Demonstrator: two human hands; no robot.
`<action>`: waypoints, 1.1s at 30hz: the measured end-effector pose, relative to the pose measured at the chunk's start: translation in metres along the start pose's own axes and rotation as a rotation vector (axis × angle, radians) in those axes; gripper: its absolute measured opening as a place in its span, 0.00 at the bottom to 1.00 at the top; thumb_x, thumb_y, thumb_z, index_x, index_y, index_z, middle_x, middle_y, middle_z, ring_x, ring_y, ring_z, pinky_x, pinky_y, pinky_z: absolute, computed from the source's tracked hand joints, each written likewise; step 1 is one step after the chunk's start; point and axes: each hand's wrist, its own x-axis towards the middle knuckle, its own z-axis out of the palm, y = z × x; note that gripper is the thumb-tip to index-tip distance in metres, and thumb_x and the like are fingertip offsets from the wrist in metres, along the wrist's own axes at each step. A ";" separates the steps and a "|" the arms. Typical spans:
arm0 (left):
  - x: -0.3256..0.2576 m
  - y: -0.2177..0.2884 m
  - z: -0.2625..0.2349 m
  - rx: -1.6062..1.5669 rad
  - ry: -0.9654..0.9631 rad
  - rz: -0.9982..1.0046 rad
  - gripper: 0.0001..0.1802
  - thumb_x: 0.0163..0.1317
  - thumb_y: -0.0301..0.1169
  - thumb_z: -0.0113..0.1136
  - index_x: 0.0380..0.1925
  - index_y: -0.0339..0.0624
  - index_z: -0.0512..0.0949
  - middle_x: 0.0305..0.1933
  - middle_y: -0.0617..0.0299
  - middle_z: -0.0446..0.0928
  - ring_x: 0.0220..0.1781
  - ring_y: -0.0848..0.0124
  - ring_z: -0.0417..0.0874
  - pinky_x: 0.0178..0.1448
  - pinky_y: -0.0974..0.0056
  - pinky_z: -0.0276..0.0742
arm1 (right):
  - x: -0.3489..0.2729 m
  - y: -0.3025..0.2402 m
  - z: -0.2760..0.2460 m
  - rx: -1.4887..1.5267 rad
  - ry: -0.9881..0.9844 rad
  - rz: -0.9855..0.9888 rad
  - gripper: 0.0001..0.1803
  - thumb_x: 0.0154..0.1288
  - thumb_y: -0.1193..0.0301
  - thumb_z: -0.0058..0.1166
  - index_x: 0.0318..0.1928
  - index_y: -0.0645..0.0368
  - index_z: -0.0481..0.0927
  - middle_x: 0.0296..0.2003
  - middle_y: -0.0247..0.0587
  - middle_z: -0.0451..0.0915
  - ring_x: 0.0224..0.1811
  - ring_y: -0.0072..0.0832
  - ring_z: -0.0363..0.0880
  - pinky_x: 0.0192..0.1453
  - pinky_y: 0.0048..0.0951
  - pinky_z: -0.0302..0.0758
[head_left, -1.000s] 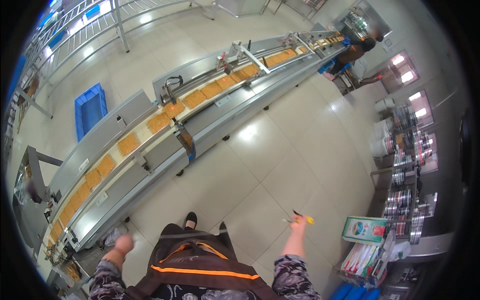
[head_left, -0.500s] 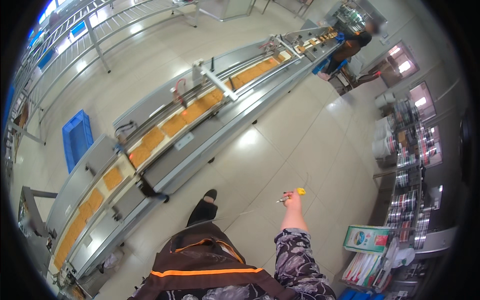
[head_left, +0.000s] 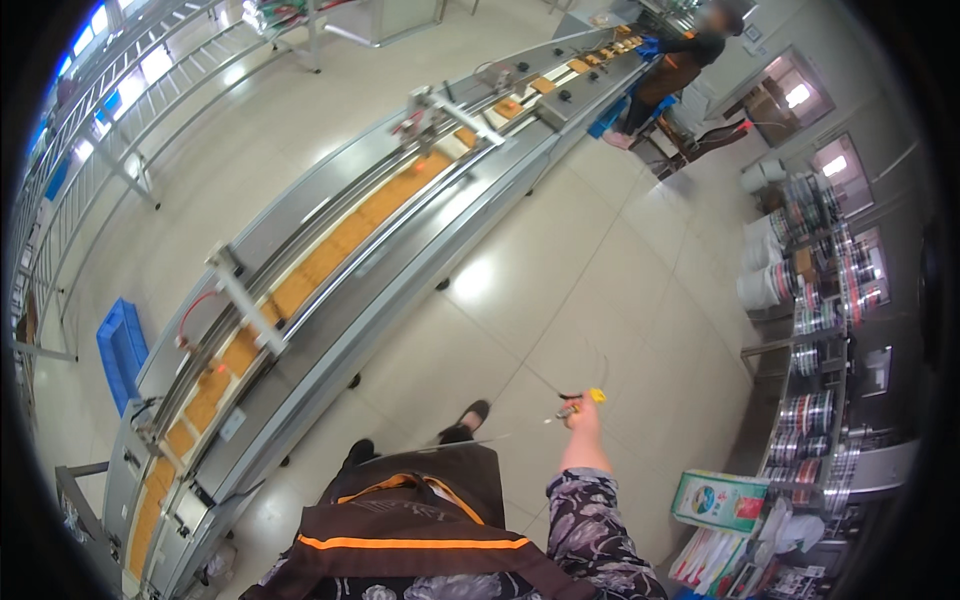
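Note:
My right hand [head_left: 578, 411] is held out over the floor, its fingers wrapped round a small tool [head_left: 596, 395] with a yellow end, a dark part and a thin metal tip. What kind of tool it is, I cannot make out. A thin strand seems to curve up from it. My left hand is out of view. To the left runs a long conveyor [head_left: 395, 283], bearing a row of flat, orange-brown square sheets [head_left: 325, 258]. My right hand is well apart from it.
At the conveyor's far end stands a co-worker [head_left: 672, 75] with blue gloves. A blue crate [head_left: 122, 350] lies on the floor beyond the belt. Racks of film rolls [head_left: 805, 412] line the right side, with a green-and-white box [head_left: 718, 500] nearer me. Metal rails [head_left: 150, 120] stand far left.
My view has moved forward along the conveyor, and its near parts have slid down and left. Both my shoes now show. My right hand still holds the tool.

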 end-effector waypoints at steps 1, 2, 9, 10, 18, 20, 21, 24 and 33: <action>0.009 0.037 0.000 0.000 0.002 0.002 0.11 0.56 0.35 0.53 0.28 0.42 0.83 0.35 0.49 0.81 0.38 0.55 0.81 0.44 0.53 0.76 | 0.027 -0.042 -0.007 0.150 0.078 0.016 0.28 0.72 0.46 0.42 0.30 0.61 0.71 0.20 0.40 0.75 0.12 0.24 0.65 0.19 0.28 0.70; 0.015 0.070 0.001 0.007 0.009 -0.006 0.11 0.56 0.35 0.53 0.28 0.42 0.83 0.34 0.49 0.81 0.38 0.55 0.81 0.44 0.53 0.76 | 0.042 -0.076 -0.003 0.174 0.080 0.042 0.28 0.72 0.46 0.42 0.30 0.60 0.71 0.19 0.38 0.74 0.12 0.23 0.66 0.18 0.27 0.70; 0.038 0.300 0.007 -0.017 0.036 -0.053 0.11 0.56 0.34 0.53 0.28 0.42 0.83 0.33 0.49 0.81 0.37 0.56 0.80 0.42 0.52 0.75 | 0.127 -0.307 0.124 0.098 0.078 -0.006 0.25 0.71 0.47 0.45 0.29 0.56 0.68 0.14 0.30 0.69 0.13 0.19 0.67 0.16 0.22 0.70; 0.042 0.331 0.004 -0.022 0.034 -0.051 0.11 0.56 0.34 0.53 0.28 0.42 0.83 0.33 0.49 0.81 0.37 0.56 0.80 0.42 0.52 0.74 | 0.141 -0.336 0.147 0.085 0.067 0.009 0.24 0.70 0.46 0.45 0.29 0.55 0.68 0.14 0.30 0.69 0.13 0.19 0.67 0.16 0.22 0.70; 0.108 0.546 -0.017 -0.042 0.029 -0.034 0.12 0.56 0.34 0.53 0.28 0.41 0.83 0.32 0.49 0.81 0.35 0.56 0.79 0.41 0.52 0.73 | 0.235 -0.472 0.341 -0.014 -0.079 -0.043 0.21 0.72 0.51 0.45 0.31 0.55 0.64 0.17 0.38 0.70 0.14 0.26 0.66 0.17 0.28 0.70; 0.130 0.593 -0.021 -0.049 0.026 -0.048 0.12 0.56 0.34 0.53 0.28 0.41 0.83 0.32 0.49 0.80 0.35 0.57 0.79 0.41 0.52 0.73 | 0.258 -0.497 0.385 -0.070 -0.091 -0.067 0.20 0.72 0.52 0.45 0.32 0.55 0.65 0.18 0.39 0.70 0.14 0.27 0.66 0.17 0.29 0.70; 0.142 0.612 -0.027 -0.043 0.024 -0.056 0.12 0.56 0.34 0.53 0.28 0.41 0.83 0.31 0.49 0.80 0.34 0.57 0.79 0.40 0.52 0.73 | 0.268 -0.519 0.407 -0.048 -0.095 -0.041 0.20 0.72 0.52 0.46 0.32 0.55 0.65 0.18 0.39 0.70 0.13 0.27 0.66 0.16 0.29 0.70; 0.150 0.655 -0.039 -0.033 0.004 -0.136 0.12 0.56 0.34 0.53 0.28 0.41 0.82 0.31 0.49 0.80 0.34 0.57 0.79 0.40 0.52 0.72 | 0.298 -0.565 0.434 -0.050 -0.068 0.056 0.19 0.71 0.52 0.47 0.31 0.53 0.65 0.16 0.37 0.69 0.12 0.27 0.65 0.15 0.28 0.69; -0.002 0.662 0.047 -0.217 -0.209 -0.556 0.12 0.56 0.34 0.52 0.28 0.40 0.82 0.30 0.49 0.80 0.32 0.57 0.78 0.38 0.52 0.71 | 0.462 -0.779 0.557 -0.431 -0.222 -0.265 0.20 0.68 0.48 0.48 0.34 0.51 0.67 0.28 0.36 0.75 0.24 0.27 0.67 0.24 0.28 0.66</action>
